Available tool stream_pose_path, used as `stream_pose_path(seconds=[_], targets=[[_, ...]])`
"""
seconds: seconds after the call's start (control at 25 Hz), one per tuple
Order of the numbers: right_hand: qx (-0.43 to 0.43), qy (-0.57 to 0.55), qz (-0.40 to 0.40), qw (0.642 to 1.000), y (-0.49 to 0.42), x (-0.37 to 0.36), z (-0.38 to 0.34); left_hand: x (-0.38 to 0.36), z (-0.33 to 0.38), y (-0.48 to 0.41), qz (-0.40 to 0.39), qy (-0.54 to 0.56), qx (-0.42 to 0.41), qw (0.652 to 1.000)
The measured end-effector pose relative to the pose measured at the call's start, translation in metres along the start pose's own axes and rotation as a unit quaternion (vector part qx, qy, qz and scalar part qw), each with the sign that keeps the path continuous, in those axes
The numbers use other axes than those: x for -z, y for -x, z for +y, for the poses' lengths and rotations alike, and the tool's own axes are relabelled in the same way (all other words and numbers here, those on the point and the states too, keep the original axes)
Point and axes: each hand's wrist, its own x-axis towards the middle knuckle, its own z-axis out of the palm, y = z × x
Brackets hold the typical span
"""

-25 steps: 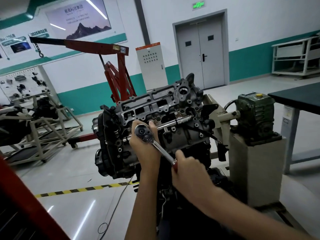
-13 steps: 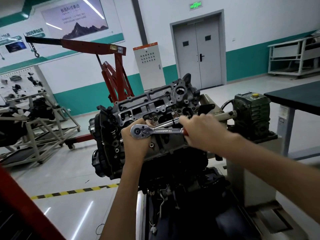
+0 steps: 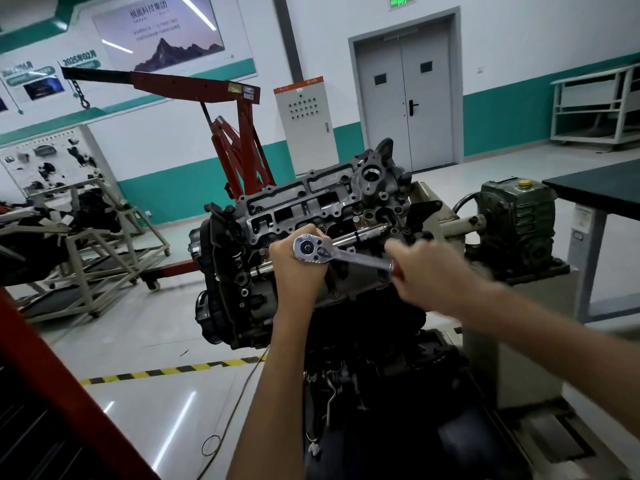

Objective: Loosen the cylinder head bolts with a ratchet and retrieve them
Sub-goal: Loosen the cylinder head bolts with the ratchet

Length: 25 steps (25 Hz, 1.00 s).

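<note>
A grey cylinder head [image 3: 311,206] sits tilted on an engine held by a stand. A chrome ratchet [image 3: 341,255] lies across its face, its round head at the left and its red-tipped handle pointing right and slightly down. My left hand [image 3: 299,271] cups the ratchet head from below and behind, fingers curled round it. My right hand [image 3: 426,271], blurred by motion, grips the handle end. The bolt under the ratchet head is hidden. Several other bolt heads show on the cylinder head.
A green gearbox [image 3: 516,223] of the stand sits right of the engine on a beige pedestal. A dark table [image 3: 602,187] stands at far right. A red engine crane [image 3: 239,140] is behind, a rack with engines [image 3: 79,251] at left, a red frame [image 3: 52,382] near bottom left.
My right hand swung the ratchet handle from pointing down-right up to level, and now it tips slightly downward again. My left hand stayed on the ratchet head.
</note>
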Motion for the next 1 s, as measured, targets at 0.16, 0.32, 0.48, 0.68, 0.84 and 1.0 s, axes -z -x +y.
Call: stream_pose_path(seconds=[0.16, 0.32, 0.48, 0.68, 0.84, 1.0], targets=[[0.047, 0.073, 0.03, 0.996, -0.027, 0.021, 0.008, 0.016, -0.005, -0.004, -0.033, -0.036, -0.009, 0.999], [-0.101, -0.126, 0.026, 0.987, 0.021, -0.033, -0.041, 0.001, 0.002, 0.015, 0.069, -0.033, -0.007, 0.997], [-0.185, -0.33, -0.008, 0.926, 0.044, -0.059, -0.094, -0.026, 0.005, 0.012, 0.124, 0.083, 0.061, 0.987], [-0.043, -0.107, -0.011, 0.993, 0.017, -0.017, -0.021, -0.005, -0.004, 0.002, 0.045, 0.033, 0.015, 0.998], [0.073, 0.072, 0.023, 0.994, -0.034, 0.031, 0.017, 0.002, 0.001, 0.002, 0.027, -0.014, 0.005, 1.0], [-0.035, -0.036, 0.025, 0.998, 0.006, -0.017, -0.026, 0.003, 0.004, 0.011, 0.076, 0.02, 0.013, 0.997]])
